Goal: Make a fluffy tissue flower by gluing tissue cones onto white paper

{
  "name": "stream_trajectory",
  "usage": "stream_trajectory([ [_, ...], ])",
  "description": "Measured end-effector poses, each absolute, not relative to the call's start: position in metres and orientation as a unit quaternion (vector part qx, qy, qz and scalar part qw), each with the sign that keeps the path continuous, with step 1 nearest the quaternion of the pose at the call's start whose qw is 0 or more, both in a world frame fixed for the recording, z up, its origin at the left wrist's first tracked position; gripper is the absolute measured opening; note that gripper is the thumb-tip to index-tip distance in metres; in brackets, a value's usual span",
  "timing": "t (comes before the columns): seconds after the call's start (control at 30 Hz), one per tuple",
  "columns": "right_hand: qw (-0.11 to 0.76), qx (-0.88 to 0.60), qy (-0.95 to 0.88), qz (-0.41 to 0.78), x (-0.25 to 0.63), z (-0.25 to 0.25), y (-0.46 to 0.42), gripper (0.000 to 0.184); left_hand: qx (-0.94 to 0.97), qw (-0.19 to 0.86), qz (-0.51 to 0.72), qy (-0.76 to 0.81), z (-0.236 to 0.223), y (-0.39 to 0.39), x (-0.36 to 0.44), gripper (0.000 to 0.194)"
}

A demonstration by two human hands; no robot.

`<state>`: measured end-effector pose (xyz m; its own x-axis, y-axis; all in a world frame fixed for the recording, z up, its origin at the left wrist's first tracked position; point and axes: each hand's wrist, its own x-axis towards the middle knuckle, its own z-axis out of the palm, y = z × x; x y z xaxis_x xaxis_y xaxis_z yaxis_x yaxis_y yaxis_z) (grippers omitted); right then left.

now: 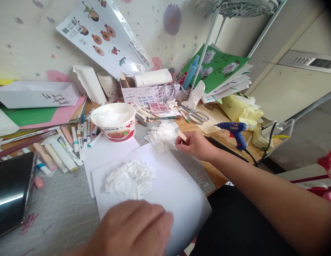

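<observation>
One o'clock from the left hand (pixel 138 227), the right hand (pixel 193 145) pinches a wooden stick (pixel 182 134), perhaps for reach. Left's grip, can't tell.

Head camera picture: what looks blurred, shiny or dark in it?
In the head view, the left hand looks blurred; a white streak of glare crosses the black device; the right hand looks sharper; the top right corner is dark.
</observation>
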<state>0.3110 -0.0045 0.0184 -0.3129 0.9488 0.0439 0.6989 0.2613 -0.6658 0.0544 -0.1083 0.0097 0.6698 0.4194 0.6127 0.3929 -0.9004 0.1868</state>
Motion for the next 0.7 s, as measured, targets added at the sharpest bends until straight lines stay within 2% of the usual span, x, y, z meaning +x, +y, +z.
stream_trajectory([
  [0.1,0.234,-0.462,-0.742,0.425,0.306,0.039,-0.028,0.019,0.86,0.105,0.349,0.356,0.024,-0.095,0.047,0.03],
  [0.17,0.259,-0.394,-0.689,0.55,0.3,0.049,-0.042,0.015,0.826,0.19,0.336,0.41,0.03,-0.086,0.044,0.053],
  [0.2,0.269,-0.38,-0.665,0.583,0.296,0.052,-0.046,0.013,0.818,0.255,0.315,0.407,0.032,-0.081,0.042,0.058],
  [0.27,0.289,-0.383,-0.631,0.61,0.288,0.052,-0.051,0.01,0.799,0.346,0.29,0.397,0.033,-0.073,0.041,0.047],
  [0.33,0.302,-0.403,-0.608,0.614,0.279,0.047,-0.051,0.008,0.777,0.38,0.297,0.405,0.031,-0.068,0.042,0.035],
  [0.43,0.301,-0.433,-0.574,0.626,0.27,0.034,-0.047,0.007,0.784,0.353,0.295,0.417,0.024,-0.064,0.044,0.032],
  [0.57,0.269,-0.474,-0.558,0.626,0.269,0.023,-0.043,0.004,0.876,0.222,0.223,0.364,0.023,-0.061,0.045,0.032],
  [0.7,0.248,-0.473,-0.555,0.638,0.27,0.021,-0.043,0.004,0.909,0.15,0.239,0.307,0.027,-0.058,0.047,0.025],
])
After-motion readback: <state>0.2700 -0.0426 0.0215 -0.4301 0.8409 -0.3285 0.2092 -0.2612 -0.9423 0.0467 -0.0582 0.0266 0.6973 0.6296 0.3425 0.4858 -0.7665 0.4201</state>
